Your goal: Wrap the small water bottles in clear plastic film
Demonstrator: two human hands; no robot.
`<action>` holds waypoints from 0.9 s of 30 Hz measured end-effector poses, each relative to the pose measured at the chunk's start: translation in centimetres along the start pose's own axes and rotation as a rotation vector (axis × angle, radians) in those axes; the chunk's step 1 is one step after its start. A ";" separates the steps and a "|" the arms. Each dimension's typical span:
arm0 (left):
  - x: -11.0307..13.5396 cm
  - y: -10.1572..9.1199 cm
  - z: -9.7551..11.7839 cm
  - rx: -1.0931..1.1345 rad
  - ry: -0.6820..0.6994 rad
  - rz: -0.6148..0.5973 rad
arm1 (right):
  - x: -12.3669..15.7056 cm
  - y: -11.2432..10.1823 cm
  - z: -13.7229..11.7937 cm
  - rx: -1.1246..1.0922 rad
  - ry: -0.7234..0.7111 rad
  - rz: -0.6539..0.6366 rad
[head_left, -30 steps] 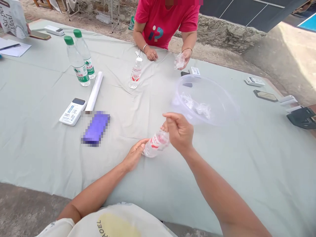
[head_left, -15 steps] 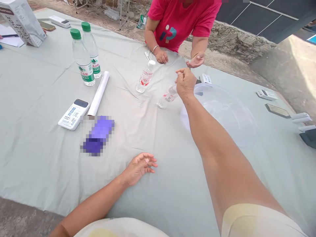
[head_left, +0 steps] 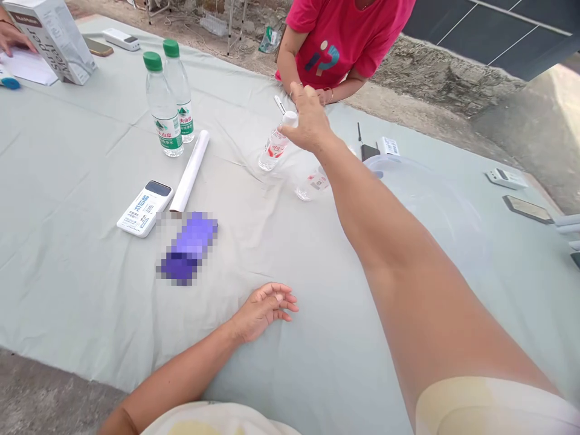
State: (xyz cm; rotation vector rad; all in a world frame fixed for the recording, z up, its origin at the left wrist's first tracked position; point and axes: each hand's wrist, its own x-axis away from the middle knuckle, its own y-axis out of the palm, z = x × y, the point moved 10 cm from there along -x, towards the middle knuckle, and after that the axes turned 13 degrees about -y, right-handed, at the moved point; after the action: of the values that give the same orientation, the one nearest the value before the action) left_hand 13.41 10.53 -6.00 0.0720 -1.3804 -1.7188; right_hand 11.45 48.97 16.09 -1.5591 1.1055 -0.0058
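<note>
My right hand is stretched far across the table, its fingers apart and holding nothing. Its thumb overlaps the upper part of a white-capped water bottle in the picture; whether they touch I cannot tell. Below my right wrist a second clear bottle lies on its side, partly covered by my forearm. My left hand lies on the cloth near me, fingers loosely bent and apart, with nothing in it. Nearest to it is a purple, pixelated flat object.
Two green-capped bottles, a white paper roll and a white power bank stand or lie to the left. A clear plastic basin sits right of my forearm. Across the table is a person in a pink shirt.
My right hand has moved left from above the lying bottle toward the upright one, and its fingers have spread. The other person's hands have drawn together. My left hand keeps its pose.
</note>
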 end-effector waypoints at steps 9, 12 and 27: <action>-0.1 -0.1 -0.5 -0.021 -0.022 -0.015 | 5.8 1.7 -3.4 -0.118 0.018 -0.134; -0.1 0.0 -0.4 -0.017 -0.020 -0.024 | 9.6 0.2 -7.5 -0.072 0.007 -0.261; 0.2 0.0 0.4 -0.114 -0.016 -0.038 | 19.1 -2.2 -19.1 0.042 0.126 -0.631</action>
State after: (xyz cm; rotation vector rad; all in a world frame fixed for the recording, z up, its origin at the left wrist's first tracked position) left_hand 13.11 10.72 -5.77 0.0211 -1.2973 -1.8303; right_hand 12.92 22.02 13.77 -1.8285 0.6613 -0.5543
